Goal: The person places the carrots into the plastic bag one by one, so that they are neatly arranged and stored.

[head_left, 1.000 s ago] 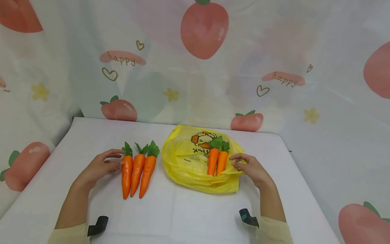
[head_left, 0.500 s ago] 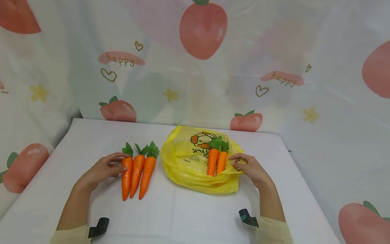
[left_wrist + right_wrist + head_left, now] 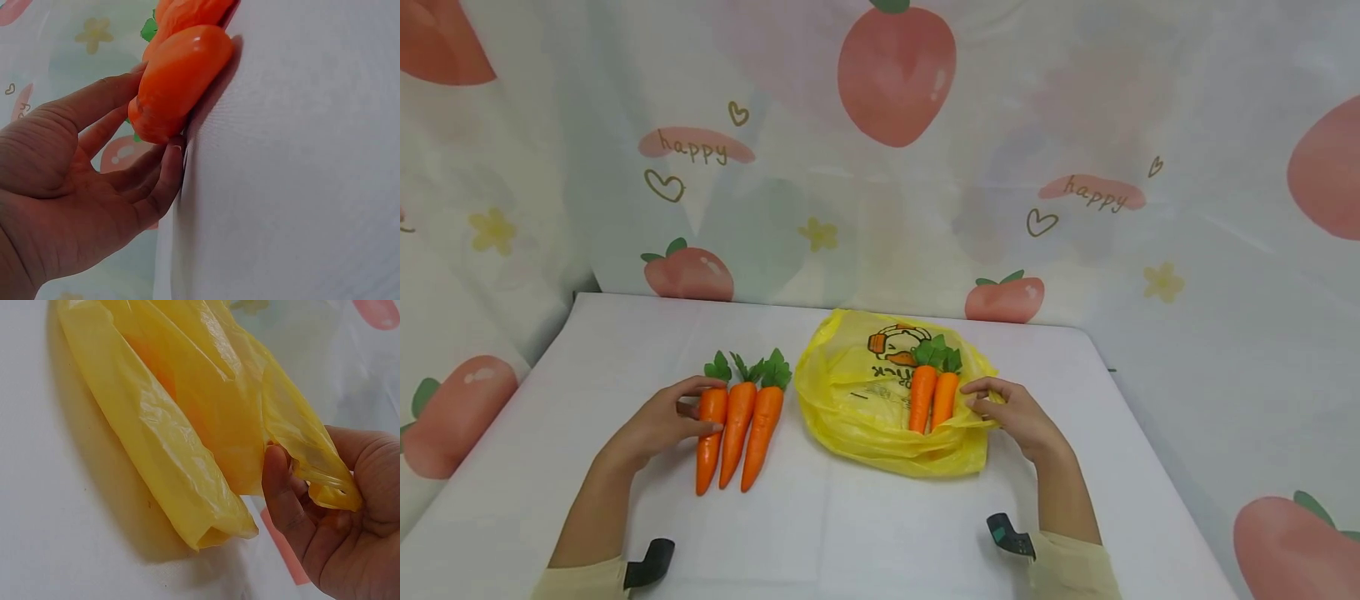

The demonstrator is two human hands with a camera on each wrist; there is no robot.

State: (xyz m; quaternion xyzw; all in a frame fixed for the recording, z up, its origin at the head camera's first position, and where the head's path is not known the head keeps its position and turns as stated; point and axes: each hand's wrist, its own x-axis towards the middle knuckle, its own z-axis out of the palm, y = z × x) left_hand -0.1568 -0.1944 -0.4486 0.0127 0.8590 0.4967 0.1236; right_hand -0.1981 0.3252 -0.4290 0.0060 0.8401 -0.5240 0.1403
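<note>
In the head view, three orange carrots with green leafy tops lie side by side on the left. My left hand holds the leftmost carrot near its top, thumb on one side and fingers on the other. The left wrist view shows this carrot between the thumb and the fingers, close to the tabletop. Beside it are the middle carrot and the right carrot. A yellow plastic bag lies with two carrots in its mouth. My right hand pinches the bag's right edge.
The two bagged carrots, a left one and a right one, lie with leaves toward the back. A white cloth covers the table. Behind it hangs a patterned curtain.
My left hand has moved right and closed its fingers about the leftmost carrot, which has tilted slightly, its tip shifting left. My right hand stays at the bag's edge.
</note>
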